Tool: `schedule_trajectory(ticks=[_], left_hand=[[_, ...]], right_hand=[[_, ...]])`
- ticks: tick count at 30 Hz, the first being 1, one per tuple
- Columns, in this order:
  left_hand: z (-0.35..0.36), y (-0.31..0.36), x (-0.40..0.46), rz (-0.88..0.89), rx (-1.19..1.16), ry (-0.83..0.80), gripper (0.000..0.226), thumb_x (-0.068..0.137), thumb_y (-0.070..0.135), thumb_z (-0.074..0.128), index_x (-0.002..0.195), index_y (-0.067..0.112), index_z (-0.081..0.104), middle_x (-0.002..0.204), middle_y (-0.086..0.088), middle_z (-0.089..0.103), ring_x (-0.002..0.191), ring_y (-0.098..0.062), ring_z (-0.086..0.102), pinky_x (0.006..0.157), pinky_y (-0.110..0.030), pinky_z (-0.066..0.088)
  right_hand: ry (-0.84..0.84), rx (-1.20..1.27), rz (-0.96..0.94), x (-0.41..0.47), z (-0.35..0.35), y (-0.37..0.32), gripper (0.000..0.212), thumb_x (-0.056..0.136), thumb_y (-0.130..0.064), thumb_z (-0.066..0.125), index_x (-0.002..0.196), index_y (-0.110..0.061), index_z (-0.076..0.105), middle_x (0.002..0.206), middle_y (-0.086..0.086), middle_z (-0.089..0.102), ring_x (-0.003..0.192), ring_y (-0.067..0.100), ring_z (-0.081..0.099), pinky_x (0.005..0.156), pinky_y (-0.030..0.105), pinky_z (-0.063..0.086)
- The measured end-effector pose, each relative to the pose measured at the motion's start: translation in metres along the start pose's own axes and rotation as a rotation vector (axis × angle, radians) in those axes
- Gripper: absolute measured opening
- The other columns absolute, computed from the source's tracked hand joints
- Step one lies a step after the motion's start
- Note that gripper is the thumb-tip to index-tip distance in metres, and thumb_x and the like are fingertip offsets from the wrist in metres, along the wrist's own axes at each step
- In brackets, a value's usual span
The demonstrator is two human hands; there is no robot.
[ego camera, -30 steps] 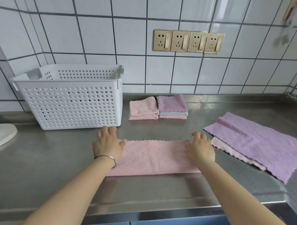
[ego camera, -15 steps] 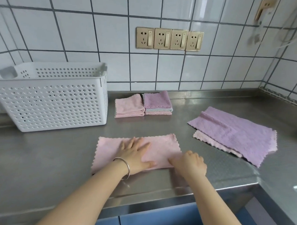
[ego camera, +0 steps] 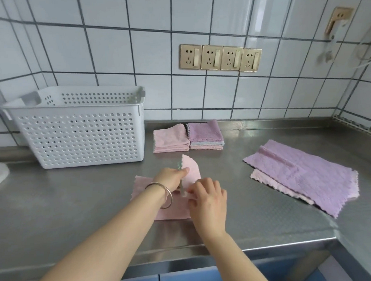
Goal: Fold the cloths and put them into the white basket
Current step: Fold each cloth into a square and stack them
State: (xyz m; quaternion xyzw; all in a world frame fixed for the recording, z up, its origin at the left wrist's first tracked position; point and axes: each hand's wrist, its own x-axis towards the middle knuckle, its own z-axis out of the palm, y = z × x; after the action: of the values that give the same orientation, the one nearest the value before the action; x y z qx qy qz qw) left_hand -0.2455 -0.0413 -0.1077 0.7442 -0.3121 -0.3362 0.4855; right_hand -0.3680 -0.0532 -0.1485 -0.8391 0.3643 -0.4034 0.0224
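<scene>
Step in hand: the pink cloth (ego camera: 159, 198) near the front edge of the steel counter (ego camera: 77, 207) is being folded across its length, its right end lifted and standing up over the middle.
Left hand (ego camera: 171, 178): curled, thumb and fingers pinching the raised flap at its far edge; a bangle (ego camera: 161, 193) sits on this wrist.
Right hand (ego camera: 207, 198): curled over the near edge of the same flap, pinching it, though the fingertips are partly hidden behind the knuckles, so the exact hold is a best reading.
Key relation: the cloth's long axis runs left to right; the flat, unfolded half lies to the left of both grips, under the left forearm, so the flap looks set to travel leftward and down onto it. The left hand is nearer that landing spot.
Basket: the white basket (ego camera: 79, 131) stands far left against the tiled wall, well apart from the cloth and nearer the left hand; what it holds cannot be told from here.
Count, folded: two stacks side by side just right of the basket, a pink stack (ego camera: 171, 138) and a purple-topped stack (ego camera: 205, 135); the layers in each are too fine to number.
Count, unfolded: two cloths at the right, a purple cloth (ego camera: 303, 172) lying over a pale pink cloth (ego camera: 272, 182).
Count, other: one basket, four wall sockets (ego camera: 220, 57).
</scene>
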Motion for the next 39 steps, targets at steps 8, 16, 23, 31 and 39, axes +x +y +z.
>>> schedule_trajectory(ticks=[8, 16, 23, 31, 39], left_hand=[[-0.043, -0.025, 0.000, -0.026, 0.043, 0.183, 0.029, 0.095, 0.029, 0.043, 0.074, 0.016, 0.059, 0.065, -0.016, 0.055, 0.059, -0.022, 0.047, 0.058, -0.031, 0.043], [-0.084, -0.053, 0.002, -0.043, 0.356, 0.333, 0.031, 0.094, 0.025, 0.044, 0.095, 0.002, 0.065, 0.101, -0.029, 0.064, 0.090, -0.039, 0.062, 0.071, -0.033, 0.046], [-0.084, -0.067, -0.002, -0.013, 0.455, 0.406, 0.026, 0.092, 0.024, 0.049, 0.089, 0.003, 0.064, 0.095, -0.022, 0.068, 0.092, -0.037, 0.061, 0.075, -0.033, 0.046], [-0.080, -0.071, -0.023, 0.238, 0.895, 0.359, 0.054, 0.092, 0.039, 0.036, 0.143, 0.022, 0.030, 0.149, 0.000, 0.032, 0.134, -0.024, 0.032, 0.108, -0.037, 0.033], [-0.066, -0.089, -0.026, 0.073, 1.115, 0.035, 0.063, 0.096, 0.047, 0.021, 0.150, 0.024, -0.002, 0.158, 0.009, -0.010, 0.146, -0.010, -0.008, 0.116, -0.055, 0.000]], right_hand=[[-0.119, 0.175, -0.288, -0.002, 0.020, -0.031, 0.040, 0.058, -0.009, 0.039, 0.096, -0.015, 0.050, 0.112, 0.005, 0.059, 0.093, 0.024, 0.048, 0.066, 0.029, 0.050], [-0.408, 0.170, -0.133, -0.013, 0.037, -0.032, 0.063, 0.071, 0.006, 0.045, 0.130, -0.015, 0.051, 0.146, 0.004, 0.039, 0.138, 0.022, 0.032, 0.091, 0.031, 0.049], [-0.580, 0.138, -0.093, -0.011, 0.033, -0.033, 0.063, 0.085, 0.003, 0.033, 0.143, -0.019, 0.030, 0.157, -0.004, 0.013, 0.145, 0.011, 0.006, 0.107, 0.025, 0.034], [-0.673, 0.199, -0.134, 0.000, 0.024, -0.021, 0.090, 0.064, -0.050, 0.004, 0.148, -0.021, 0.022, 0.158, -0.001, 0.014, 0.146, 0.012, 0.006, 0.119, 0.032, 0.003], [-0.853, -0.085, -0.166, 0.004, 0.042, -0.027, 0.054, 0.098, -0.038, 0.016, 0.150, -0.024, 0.013, 0.159, -0.007, -0.001, 0.145, 0.010, -0.008, 0.117, 0.042, -0.001]])
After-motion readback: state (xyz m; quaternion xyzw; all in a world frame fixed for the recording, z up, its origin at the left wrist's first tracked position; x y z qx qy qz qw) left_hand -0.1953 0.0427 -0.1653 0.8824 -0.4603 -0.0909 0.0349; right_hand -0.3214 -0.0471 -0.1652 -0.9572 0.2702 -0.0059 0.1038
